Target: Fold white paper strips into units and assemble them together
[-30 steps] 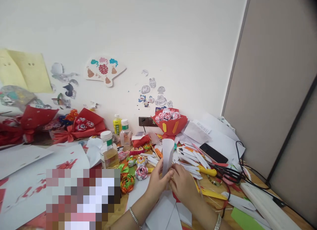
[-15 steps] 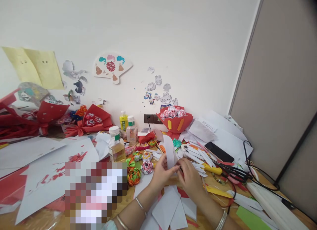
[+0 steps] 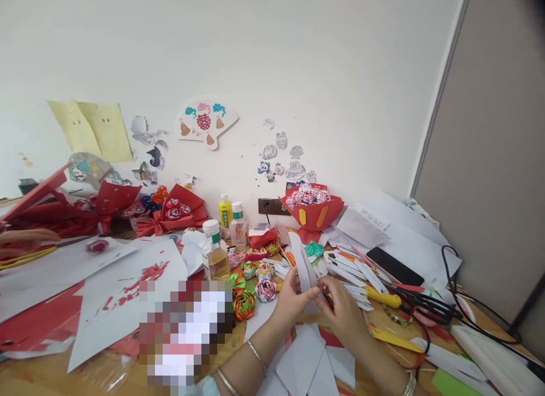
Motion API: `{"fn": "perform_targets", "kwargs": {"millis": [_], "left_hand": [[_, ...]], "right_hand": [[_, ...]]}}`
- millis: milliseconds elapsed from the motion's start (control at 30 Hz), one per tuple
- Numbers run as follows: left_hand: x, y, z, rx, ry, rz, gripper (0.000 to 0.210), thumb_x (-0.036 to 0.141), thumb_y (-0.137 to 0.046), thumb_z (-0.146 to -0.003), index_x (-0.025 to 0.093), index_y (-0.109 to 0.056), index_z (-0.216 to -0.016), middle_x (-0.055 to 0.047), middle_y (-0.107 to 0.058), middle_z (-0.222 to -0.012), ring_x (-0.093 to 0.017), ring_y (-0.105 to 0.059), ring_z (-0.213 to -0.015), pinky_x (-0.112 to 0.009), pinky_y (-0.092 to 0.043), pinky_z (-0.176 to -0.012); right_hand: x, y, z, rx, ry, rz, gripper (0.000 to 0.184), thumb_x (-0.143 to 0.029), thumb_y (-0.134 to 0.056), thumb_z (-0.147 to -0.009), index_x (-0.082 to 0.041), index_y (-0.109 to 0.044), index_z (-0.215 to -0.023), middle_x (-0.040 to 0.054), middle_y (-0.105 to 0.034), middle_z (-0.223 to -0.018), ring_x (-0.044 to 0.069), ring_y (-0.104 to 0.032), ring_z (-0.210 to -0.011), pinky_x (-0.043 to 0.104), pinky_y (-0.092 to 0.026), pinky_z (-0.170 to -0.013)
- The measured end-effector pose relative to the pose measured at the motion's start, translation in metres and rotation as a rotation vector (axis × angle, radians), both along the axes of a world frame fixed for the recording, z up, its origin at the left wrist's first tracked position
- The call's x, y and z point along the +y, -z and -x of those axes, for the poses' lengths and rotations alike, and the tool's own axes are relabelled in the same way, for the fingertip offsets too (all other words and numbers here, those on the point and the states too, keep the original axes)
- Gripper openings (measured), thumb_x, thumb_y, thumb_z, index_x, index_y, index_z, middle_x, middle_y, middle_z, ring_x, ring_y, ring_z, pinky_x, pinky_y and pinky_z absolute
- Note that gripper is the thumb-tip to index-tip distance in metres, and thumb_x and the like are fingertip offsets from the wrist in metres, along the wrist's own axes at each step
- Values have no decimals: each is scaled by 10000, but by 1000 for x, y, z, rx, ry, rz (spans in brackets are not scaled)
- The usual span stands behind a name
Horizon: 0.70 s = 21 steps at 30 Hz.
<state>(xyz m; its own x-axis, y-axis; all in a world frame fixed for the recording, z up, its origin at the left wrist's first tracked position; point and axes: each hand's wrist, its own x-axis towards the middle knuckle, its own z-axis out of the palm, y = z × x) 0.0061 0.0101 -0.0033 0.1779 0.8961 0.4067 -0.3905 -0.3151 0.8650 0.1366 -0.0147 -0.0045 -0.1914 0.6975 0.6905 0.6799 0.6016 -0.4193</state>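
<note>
A strip of white paper stands up between my hands, bent along its length. My left hand is closed on its lower part, thumb across the front. My right hand has its fingers curled at the strip's lower right edge, the fingertips meeting my left thumb; part of its grip is hidden. Below my wrists lie several white paper pieces. Folded paper flowers, among them a pink and white one and an orange and green one, sit left of my left hand.
Bottles stand left of the flowers. Behind rises a red-wrapped paper bouquet. A black phone, a yellow-handled tool and black cables lie to the right. Another person's hand shows at the far left.
My view has turned left, so the scene sits further right. The paper strip now shows narrower and creased between my hands. Another person's hand has come into view at the left.
</note>
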Motion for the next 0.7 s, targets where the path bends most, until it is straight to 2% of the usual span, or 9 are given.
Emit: {"fn": "perform_targets", "kwargs": {"millis": [133, 400, 700], "left_hand": [[1, 0, 0, -5, 4, 7, 554, 308, -720, -549, 166, -478, -1026, -91, -636, -975, -221, -591, -883, -336, -455, -787], [-4, -4, -3, 5, -44, 25, 439, 264, -693, -591, 169, -495, -971, -72, -645, -954, -207, -594, -877, -316, -463, -772], [-4, -2, -4, 52, -98, 62, 428, 298, -698, -571, 163, -506, -928, -58, -655, -878, -204, -607, -814, -300, -469, -713]], "right_hand": [[2, 1, 0, 19, 15, -15, 227, -374, -411, -818, -182, -497, -904, 64, -566, -804, 181, -542, -719, 287, -448, -600], [8, 12, -3, 16, 30, 11, 222, -356, -416, -816, -189, -480, -947, 63, -570, -847, 188, -544, -742, 301, -452, -615], [13, 17, -2, 70, 33, 23, 204, -339, -435, -799, -186, -483, -925, 68, -572, -862, 186, -545, -749, 302, -460, -612]]}}
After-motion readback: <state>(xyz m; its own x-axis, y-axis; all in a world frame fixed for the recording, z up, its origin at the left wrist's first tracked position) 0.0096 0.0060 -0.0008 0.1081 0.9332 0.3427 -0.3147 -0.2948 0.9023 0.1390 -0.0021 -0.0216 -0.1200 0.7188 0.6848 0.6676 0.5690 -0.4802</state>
